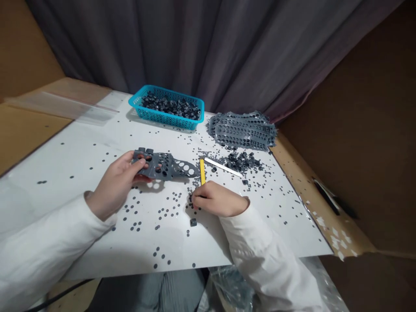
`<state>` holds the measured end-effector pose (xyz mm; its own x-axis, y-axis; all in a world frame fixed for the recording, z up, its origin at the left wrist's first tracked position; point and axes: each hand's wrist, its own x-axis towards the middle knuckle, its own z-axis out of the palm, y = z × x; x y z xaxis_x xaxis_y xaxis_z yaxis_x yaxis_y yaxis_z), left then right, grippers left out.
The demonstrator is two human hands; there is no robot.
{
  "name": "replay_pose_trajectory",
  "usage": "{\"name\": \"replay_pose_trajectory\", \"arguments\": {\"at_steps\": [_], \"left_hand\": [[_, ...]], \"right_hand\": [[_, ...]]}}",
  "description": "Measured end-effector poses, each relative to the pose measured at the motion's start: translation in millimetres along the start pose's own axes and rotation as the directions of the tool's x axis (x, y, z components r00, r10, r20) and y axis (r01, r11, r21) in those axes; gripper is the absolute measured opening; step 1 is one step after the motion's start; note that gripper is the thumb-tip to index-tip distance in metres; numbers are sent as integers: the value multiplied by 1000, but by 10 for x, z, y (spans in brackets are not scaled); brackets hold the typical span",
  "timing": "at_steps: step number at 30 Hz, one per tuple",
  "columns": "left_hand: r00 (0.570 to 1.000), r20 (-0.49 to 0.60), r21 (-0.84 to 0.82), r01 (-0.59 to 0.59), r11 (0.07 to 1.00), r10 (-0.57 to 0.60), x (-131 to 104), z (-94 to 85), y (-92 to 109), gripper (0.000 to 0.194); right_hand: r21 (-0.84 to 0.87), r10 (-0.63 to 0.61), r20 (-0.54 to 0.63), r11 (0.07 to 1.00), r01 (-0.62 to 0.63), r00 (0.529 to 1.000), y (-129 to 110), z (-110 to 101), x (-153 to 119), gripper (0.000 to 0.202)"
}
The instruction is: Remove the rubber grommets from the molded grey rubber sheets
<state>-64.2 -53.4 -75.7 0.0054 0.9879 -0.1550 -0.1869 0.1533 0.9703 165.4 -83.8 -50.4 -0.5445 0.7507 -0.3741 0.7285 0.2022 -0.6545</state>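
My left hand (121,182) is closed on a dark grey perforated sheet (164,167), its thumb on top. The sheet is full of round holes and narrows to a curled strip toward the right. A couple of short grey cylinders stick up at its far left edge. Right of the sheet, my right hand (214,198) has its fingers pinched together near the tabletop. A yellow stick (203,171) stands out beyond its knuckles; whether the fingers grip it is hidden. Just below this hand lies a small grey cylinder (193,222).
A blue basket (169,119) of small dark parts stands at the back. To its right lie stacked perforated sheets (242,130), with a heap of dark pieces (243,161) and a white stick (224,167) in front. Small grey discs litter the white tabletop (130,255).
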Motion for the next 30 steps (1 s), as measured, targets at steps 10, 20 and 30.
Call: {"name": "replay_pose_trajectory", "arguments": {"at_steps": [10, 20, 30], "left_hand": [[980, 97, -48, 180, 982, -175, -59, -19, -56, 9], [972, 114, -20, 211, 977, -208, -60, -28, -81, 10], [922, 175, -170, 373, 912, -345, -132, 27, -66, 7]], "right_hand": [[-73, 87, 208, 995, -73, 974, -58, -8, -84, 38], [-30, 55, -46, 998, -57, 997, 50, -57, -143, 30], [-32, 384, -594, 867, -498, 707, 675, -752, -117, 50]]}}
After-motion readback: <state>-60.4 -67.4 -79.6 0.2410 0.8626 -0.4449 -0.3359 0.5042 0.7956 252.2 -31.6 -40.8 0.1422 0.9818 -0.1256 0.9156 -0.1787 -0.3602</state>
